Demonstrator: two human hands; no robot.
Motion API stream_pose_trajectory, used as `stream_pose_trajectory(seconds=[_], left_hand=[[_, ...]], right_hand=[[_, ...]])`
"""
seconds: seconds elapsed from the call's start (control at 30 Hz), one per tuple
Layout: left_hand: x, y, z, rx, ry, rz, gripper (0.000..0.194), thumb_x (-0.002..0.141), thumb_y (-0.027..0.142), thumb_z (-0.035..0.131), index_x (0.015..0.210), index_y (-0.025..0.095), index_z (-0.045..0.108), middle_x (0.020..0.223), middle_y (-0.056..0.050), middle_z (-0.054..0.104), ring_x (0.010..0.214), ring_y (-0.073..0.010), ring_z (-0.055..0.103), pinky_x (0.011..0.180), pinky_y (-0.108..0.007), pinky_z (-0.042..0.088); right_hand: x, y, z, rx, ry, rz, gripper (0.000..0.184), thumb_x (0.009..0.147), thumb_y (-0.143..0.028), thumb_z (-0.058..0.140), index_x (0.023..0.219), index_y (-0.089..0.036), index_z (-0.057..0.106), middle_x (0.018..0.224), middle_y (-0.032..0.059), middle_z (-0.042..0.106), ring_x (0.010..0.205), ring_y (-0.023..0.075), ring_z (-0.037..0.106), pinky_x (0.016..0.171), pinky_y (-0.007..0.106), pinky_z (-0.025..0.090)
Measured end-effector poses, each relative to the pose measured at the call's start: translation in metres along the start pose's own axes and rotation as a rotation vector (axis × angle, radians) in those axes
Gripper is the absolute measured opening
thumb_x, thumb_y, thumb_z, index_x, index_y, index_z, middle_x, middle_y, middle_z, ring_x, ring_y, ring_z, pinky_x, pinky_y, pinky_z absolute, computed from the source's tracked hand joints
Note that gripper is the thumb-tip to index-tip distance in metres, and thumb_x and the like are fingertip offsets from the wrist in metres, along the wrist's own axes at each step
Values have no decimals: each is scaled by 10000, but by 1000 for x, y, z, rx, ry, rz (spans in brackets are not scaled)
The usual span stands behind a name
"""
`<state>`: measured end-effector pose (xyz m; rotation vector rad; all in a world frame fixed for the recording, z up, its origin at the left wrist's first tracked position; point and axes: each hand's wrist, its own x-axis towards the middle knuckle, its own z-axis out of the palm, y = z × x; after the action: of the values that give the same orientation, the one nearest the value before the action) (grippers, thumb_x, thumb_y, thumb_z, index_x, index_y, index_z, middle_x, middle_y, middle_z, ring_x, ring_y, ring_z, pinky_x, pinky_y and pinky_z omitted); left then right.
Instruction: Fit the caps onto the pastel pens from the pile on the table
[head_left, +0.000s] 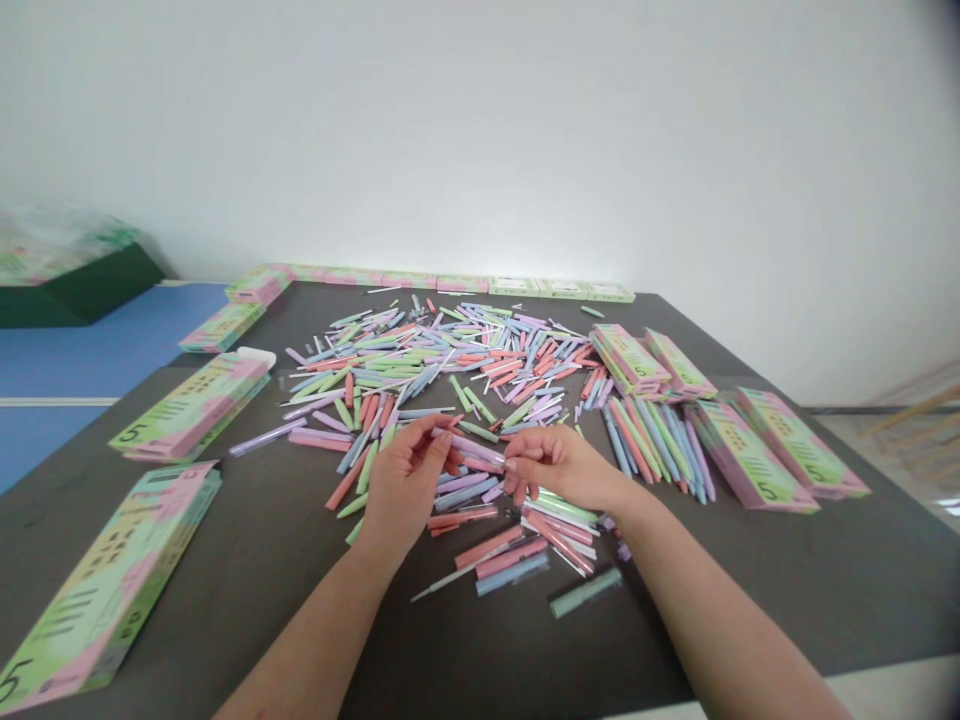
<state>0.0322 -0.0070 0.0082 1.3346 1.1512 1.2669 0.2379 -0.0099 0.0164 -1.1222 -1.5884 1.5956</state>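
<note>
Between my two hands is a light purple pen barrel [480, 449] with a clear end at the right. My left hand [401, 480] is closed, thumb and fingers pinching the barrel's left end; a small red tip shows by the thumb. My right hand [566, 465] pinches the clear end, its fingers curled. Below the hands lie pink barrel pieces [512, 556], a blue piece [513, 575], a pale green piece [586, 592] and a thin white refill [457, 578]. Beyond them spreads a large heap of pastel pen parts [420, 350].
Printed pen boxes [112, 570] lie at the left, with an open-flapped box [199, 400] behind. More boxes [754, 455] lie at the right, beside a row of assembled-looking pens [660, 445]. A line of boxes [409, 280] borders the wall. A dark green bin [82, 285] stands far left.
</note>
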Motion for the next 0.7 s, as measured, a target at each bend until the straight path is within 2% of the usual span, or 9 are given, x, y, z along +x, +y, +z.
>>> stream_pose_trajectory(seconds=[0.33,0.57,0.7], left_hand=[[0,1,0,-6,9,0,257,823,304,600,1011,132,629,656,10,631,569,-110,593,578,-226,508],[0,6,-2,11,92,39,233,822,323,612,969,142,619,664,15,632,550,-100,581,563,-217,496],[-1,5,-2,62,89,82,219,840,317,596,982,152,619,657,20,625,550,-103,582,567,-216,493]], right_hand=[[0,2,0,22,-7,-1,234,799,-368,673,797,-142,611,645,13,676,516,106,631,504,209,488],[0,2,-3,-14,-11,-31,150,820,-292,626,786,-147,609,642,7,664,523,99,617,521,206,488],[1,2,-4,25,-20,-19,101,831,-232,547,876,-152,590,683,16,671,553,115,645,495,200,471]])
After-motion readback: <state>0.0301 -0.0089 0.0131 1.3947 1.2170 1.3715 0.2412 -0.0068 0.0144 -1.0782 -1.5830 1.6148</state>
